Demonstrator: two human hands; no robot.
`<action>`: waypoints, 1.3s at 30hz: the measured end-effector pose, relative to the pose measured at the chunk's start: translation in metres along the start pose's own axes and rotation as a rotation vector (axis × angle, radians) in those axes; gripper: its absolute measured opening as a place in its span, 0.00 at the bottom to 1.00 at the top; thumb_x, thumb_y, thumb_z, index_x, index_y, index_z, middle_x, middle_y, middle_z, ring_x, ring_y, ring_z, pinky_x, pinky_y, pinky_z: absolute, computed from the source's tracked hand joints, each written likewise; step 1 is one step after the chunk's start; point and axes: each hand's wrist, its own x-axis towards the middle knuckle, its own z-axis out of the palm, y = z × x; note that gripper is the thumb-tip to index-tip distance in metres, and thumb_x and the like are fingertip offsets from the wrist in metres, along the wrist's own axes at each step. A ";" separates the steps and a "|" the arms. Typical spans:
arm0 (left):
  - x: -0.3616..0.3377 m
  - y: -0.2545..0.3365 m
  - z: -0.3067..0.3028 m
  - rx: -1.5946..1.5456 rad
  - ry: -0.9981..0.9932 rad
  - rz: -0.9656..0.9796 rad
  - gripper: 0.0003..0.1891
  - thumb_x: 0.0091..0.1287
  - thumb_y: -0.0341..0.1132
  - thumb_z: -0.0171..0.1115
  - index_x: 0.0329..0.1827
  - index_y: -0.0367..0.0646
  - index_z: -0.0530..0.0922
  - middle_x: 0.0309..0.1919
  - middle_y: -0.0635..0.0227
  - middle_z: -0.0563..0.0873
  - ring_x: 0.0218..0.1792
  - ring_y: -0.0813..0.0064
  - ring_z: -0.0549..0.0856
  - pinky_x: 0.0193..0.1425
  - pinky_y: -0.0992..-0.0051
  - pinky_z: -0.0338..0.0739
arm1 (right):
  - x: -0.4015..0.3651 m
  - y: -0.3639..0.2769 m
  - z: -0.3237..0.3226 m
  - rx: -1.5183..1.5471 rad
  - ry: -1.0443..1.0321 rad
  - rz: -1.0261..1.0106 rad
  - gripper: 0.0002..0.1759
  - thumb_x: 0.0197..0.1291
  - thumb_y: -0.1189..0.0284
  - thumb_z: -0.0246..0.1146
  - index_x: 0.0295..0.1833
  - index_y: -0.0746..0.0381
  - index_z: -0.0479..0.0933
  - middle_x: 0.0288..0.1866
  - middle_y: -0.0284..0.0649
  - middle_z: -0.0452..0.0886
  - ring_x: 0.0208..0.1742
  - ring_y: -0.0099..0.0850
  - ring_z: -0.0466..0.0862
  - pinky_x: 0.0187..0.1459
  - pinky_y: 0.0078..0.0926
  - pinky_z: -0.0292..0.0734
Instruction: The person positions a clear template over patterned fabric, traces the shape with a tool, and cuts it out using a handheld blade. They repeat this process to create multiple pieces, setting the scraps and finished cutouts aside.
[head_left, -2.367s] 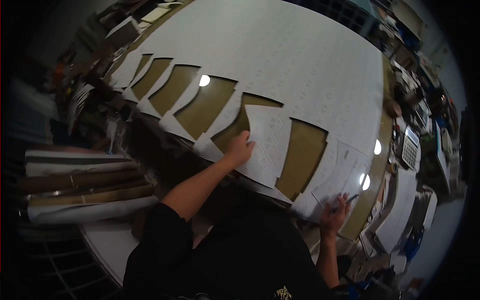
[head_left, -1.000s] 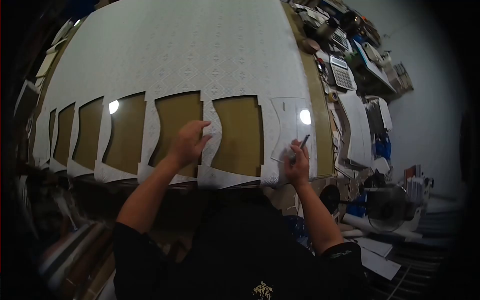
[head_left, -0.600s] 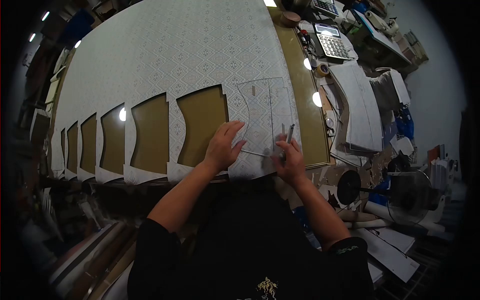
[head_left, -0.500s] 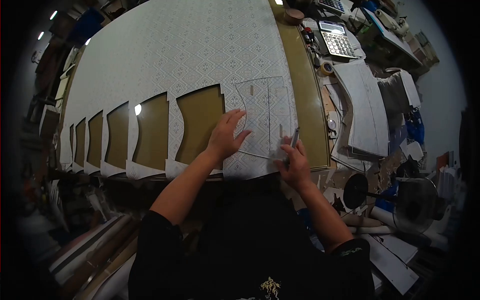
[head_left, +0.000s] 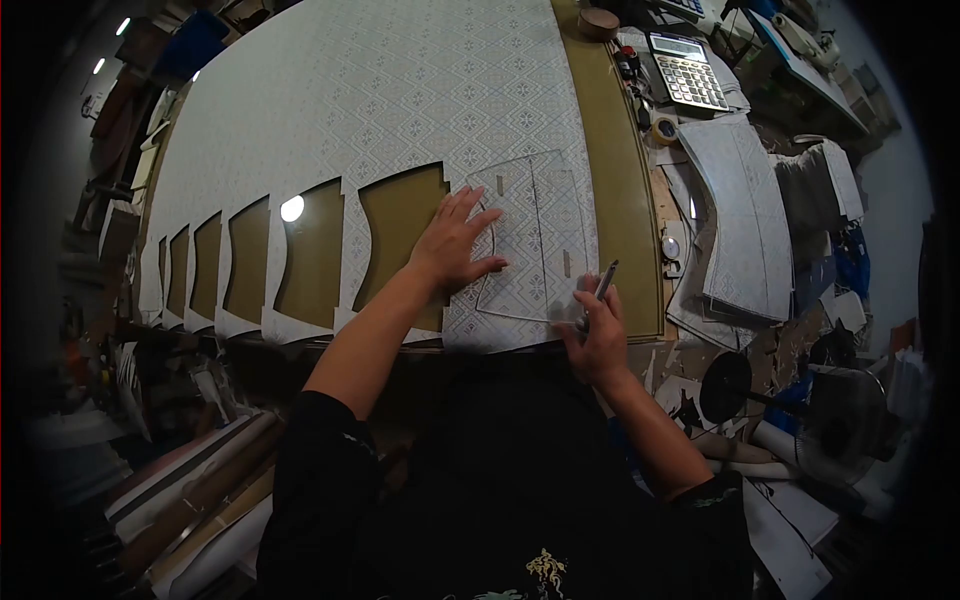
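A clear template with a dark line down its middle and two small slots lies on the pale patterned sheet. My left hand is flat with fingers spread, over the template's left edge and the sheet beside it. At the template's lower right corner, my right hand is closed around a slim, dark pen-like tool, its tip pointing up and away. Whether that is a pen or a knife I cannot make out. Several curved openings run along the sheet's near edge, left of my left hand.
The olive table top shows through the openings and along the right edge. Beyond it are a calculator, a tape roll and stacked cut pieces. A fan stands lower right; long rolls lie lower left.
My left hand has moved slightly up along the template's left edge, its fingers more spread. The right hand still grips the tool near the lower right corner. The view has shifted a little.
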 end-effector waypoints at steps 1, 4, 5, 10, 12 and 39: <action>0.000 -0.001 0.002 -0.015 0.005 0.008 0.39 0.68 0.66 0.71 0.76 0.51 0.79 0.84 0.45 0.64 0.85 0.40 0.60 0.89 0.46 0.52 | -0.002 0.000 0.003 -0.001 0.014 -0.016 0.34 0.52 0.75 0.81 0.65 0.62 0.77 0.72 0.58 0.81 0.75 0.60 0.76 0.76 0.54 0.70; -0.002 -0.004 0.005 0.007 0.048 0.036 0.39 0.66 0.62 0.75 0.75 0.49 0.79 0.83 0.46 0.65 0.84 0.40 0.61 0.89 0.46 0.53 | -0.004 -0.007 0.001 -0.002 -0.007 -0.009 0.33 0.54 0.76 0.80 0.65 0.63 0.76 0.73 0.59 0.81 0.77 0.60 0.75 0.77 0.53 0.70; -0.003 -0.005 0.006 0.005 0.046 0.039 0.40 0.66 0.62 0.74 0.76 0.49 0.78 0.83 0.47 0.66 0.85 0.41 0.61 0.90 0.46 0.52 | -0.007 -0.011 0.000 0.019 -0.040 0.017 0.33 0.55 0.77 0.79 0.66 0.64 0.75 0.74 0.60 0.80 0.79 0.59 0.74 0.78 0.52 0.69; -0.004 -0.010 0.009 -0.004 0.025 0.051 0.43 0.67 0.68 0.70 0.77 0.49 0.78 0.84 0.49 0.65 0.86 0.46 0.60 0.91 0.47 0.48 | -0.011 -0.016 0.007 -0.061 0.008 0.003 0.33 0.55 0.77 0.80 0.65 0.62 0.76 0.74 0.58 0.81 0.79 0.58 0.75 0.78 0.51 0.70; -0.004 -0.011 0.010 0.025 0.038 0.051 0.44 0.66 0.69 0.70 0.77 0.48 0.77 0.84 0.48 0.66 0.86 0.46 0.60 0.91 0.47 0.49 | -0.010 -0.018 0.008 -0.039 0.061 0.039 0.33 0.53 0.76 0.81 0.65 0.62 0.77 0.72 0.57 0.82 0.77 0.58 0.76 0.77 0.50 0.72; -0.004 -0.006 0.007 0.058 0.041 0.052 0.45 0.65 0.66 0.74 0.80 0.52 0.75 0.85 0.52 0.66 0.86 0.47 0.60 0.90 0.47 0.50 | -0.018 -0.010 0.002 0.003 0.016 0.035 0.33 0.54 0.75 0.82 0.65 0.61 0.77 0.72 0.52 0.84 0.78 0.56 0.77 0.76 0.47 0.74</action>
